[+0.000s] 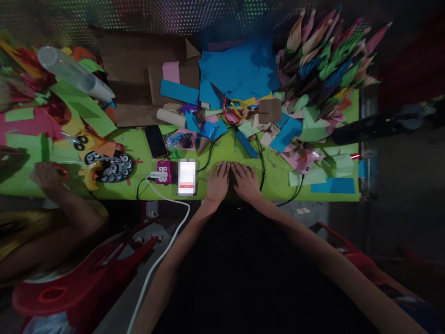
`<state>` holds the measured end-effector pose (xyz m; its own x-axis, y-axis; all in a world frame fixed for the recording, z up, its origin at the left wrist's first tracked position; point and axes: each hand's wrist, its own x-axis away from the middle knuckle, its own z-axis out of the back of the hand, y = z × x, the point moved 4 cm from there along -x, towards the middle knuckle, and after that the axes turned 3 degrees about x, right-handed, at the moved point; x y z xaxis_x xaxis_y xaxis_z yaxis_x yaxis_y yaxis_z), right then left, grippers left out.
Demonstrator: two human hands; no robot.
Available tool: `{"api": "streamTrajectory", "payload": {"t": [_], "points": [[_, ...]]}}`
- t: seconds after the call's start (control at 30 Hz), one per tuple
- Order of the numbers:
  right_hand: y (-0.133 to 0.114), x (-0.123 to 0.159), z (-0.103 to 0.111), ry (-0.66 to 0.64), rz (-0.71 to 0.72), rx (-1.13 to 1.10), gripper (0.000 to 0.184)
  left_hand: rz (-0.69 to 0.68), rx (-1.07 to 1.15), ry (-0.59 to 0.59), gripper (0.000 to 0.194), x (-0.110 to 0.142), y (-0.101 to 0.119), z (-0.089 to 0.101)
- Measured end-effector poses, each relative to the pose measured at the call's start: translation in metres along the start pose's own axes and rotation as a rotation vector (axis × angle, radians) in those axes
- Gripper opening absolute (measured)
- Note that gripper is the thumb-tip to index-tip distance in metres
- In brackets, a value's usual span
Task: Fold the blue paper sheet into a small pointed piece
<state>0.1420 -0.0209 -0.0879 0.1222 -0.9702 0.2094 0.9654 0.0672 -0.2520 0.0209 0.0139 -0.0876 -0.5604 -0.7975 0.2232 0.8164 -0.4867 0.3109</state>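
Observation:
Both my hands lie flat, palms down, on the green tabletop (239,148) near its front edge. My left hand (219,182) has its fingers stretched forward and holds nothing. Beside it, fingertips almost meeting, my right hand (246,181) is also flat and holds nothing. Left of my left hand lies a phone with a lit, blurred screen (187,177), next to a magenta power socket (163,172) with a white plug in it. A black cable (262,167) runs past my right hand. Scissors with red and yellow handles (234,110) rest beyond my hands among paper scraps.
Blue paper sheets (238,69) and brown paper (128,74) lie at the back. Paper cones (323,60) are bunched at the back right. A glue gun (306,160) lies right, a dark phone (155,141) left. A co-worker's hand (45,176) works at far left.

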Motion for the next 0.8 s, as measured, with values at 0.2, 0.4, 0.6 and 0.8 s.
{"api": "streamTrajectory", "payload": {"t": [0.2, 0.4, 0.6, 0.8], "points": [[0.0012, -0.0019, 0.0004, 0.018, -0.002, -0.017, 0.065, -0.009, -0.006, 0.020, 0.056, -0.0015, 0.0010, 0.0018], [0.0000, -0.0002, -0.0004, 0.005, 0.003, -0.009, 0.064, -0.006, -0.004, 0.011, 0.056, 0.0006, 0.0006, 0.0004], [0.0008, -0.0020, 0.0013, 0.017, -0.001, -0.014, 0.064, -0.006, 0.006, 0.013, 0.056, -0.0013, 0.0014, 0.0041], [0.0009, -0.0006, -0.0003, 0.026, 0.014, -0.015, 0.062, -0.006, 0.009, 0.005, 0.057, -0.0006, 0.0003, 0.0019]]}}
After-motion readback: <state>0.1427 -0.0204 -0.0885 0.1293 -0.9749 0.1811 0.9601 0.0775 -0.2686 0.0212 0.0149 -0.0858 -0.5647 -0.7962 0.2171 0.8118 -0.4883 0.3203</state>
